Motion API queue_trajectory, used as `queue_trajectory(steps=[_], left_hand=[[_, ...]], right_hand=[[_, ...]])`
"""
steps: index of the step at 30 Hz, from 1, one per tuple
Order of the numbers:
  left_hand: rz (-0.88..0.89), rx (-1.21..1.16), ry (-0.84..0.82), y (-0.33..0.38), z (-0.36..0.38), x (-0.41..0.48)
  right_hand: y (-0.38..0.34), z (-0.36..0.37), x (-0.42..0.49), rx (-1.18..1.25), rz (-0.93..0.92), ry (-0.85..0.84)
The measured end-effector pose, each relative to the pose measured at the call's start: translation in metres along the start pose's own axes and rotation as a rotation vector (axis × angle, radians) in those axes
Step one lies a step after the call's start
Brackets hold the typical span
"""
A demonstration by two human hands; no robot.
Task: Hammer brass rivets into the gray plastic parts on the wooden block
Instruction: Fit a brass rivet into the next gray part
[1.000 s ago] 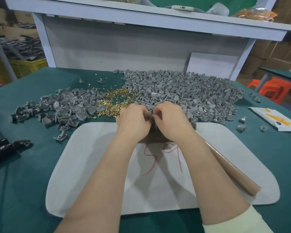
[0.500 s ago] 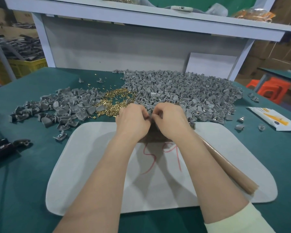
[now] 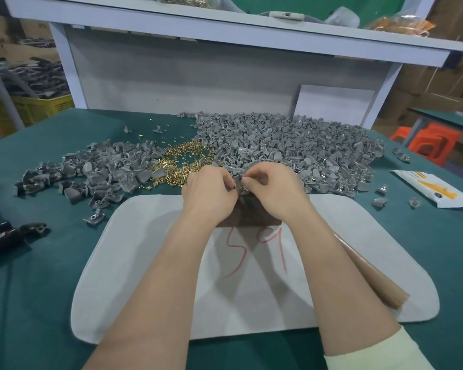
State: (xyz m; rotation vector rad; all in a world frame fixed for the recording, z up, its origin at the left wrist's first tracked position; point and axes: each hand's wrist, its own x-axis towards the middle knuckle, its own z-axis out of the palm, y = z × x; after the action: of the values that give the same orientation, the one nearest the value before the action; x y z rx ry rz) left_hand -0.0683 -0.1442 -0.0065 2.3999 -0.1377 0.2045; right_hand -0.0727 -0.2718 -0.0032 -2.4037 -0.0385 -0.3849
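Pinching inward from both sides, the fingers (image 3: 247,180) of the right hand (image 3: 274,194) and the left hand (image 3: 209,194) were clamped on one small gray plastic part (image 3: 239,180), dull and mostly hidden between them. It was held just over the dark wooden block (image 3: 249,218) at the white mat's (image 3: 145,263) 12 o'clock edge. Shiny brass rivets (image 3: 182,164) lay heaped at 11 o'clock of the hands, a large gray pile (image 3: 305,148) at 1 o'clock, a smaller pile (image 3: 99,172) at 10 o'clock, and a brown handle (image 3: 372,279) at 4 o'clock on the green table (image 3: 38,263).
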Motion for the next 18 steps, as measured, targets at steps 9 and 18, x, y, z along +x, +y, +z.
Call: queue_trajectory(steps=[9, 18], left_hand=[[-0.004, 0.015, -0.009, 0.0015, -0.0002, -0.0002], [-0.001, 0.028, 0.002, 0.0014, 0.0003, 0.0000]], right_hand=[[-0.0111, 0.0007, -0.0042, -0.168, 0.019, -0.025], [-0.0090, 0.0021, -0.0052, -0.116, 0.036, 0.014]])
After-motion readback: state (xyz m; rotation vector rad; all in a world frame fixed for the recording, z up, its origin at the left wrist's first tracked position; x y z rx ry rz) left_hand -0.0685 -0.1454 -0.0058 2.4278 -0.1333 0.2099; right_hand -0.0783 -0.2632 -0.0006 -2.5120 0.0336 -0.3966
